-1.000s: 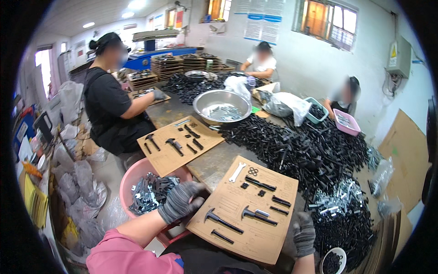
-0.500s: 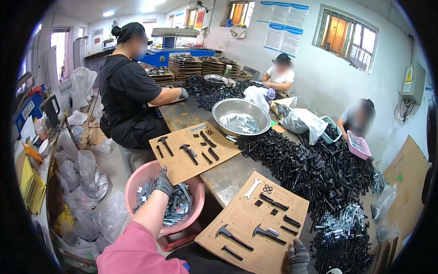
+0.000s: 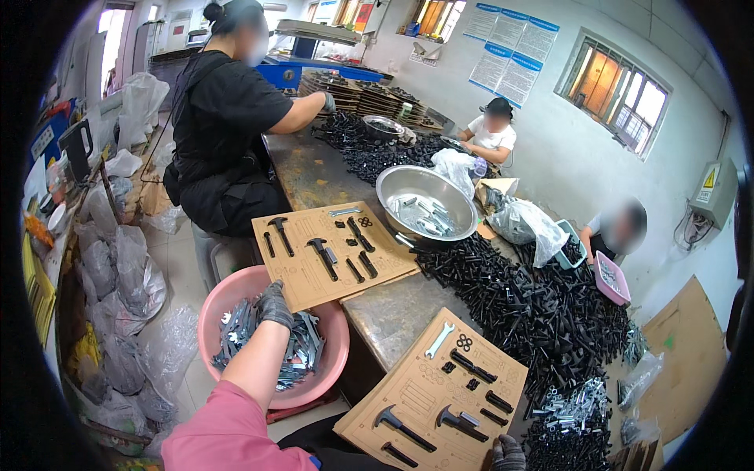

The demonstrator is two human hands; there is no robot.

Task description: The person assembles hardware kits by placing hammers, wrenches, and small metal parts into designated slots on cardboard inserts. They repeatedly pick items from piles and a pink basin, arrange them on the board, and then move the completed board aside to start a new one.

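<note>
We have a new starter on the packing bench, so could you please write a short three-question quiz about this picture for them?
1. True or false: the left hand is down in the pink basin of metal wrenches.
2. Which of these lies on the near cardboard tray? A) a scissors B) a silver wrench C) a paint brush
3. Fill in: the steel bowl on the table stands next to a heap of ____ parts.

Key: 1 true; 2 B; 3 black. The right hand shows only at the tray's lower edge.
</note>
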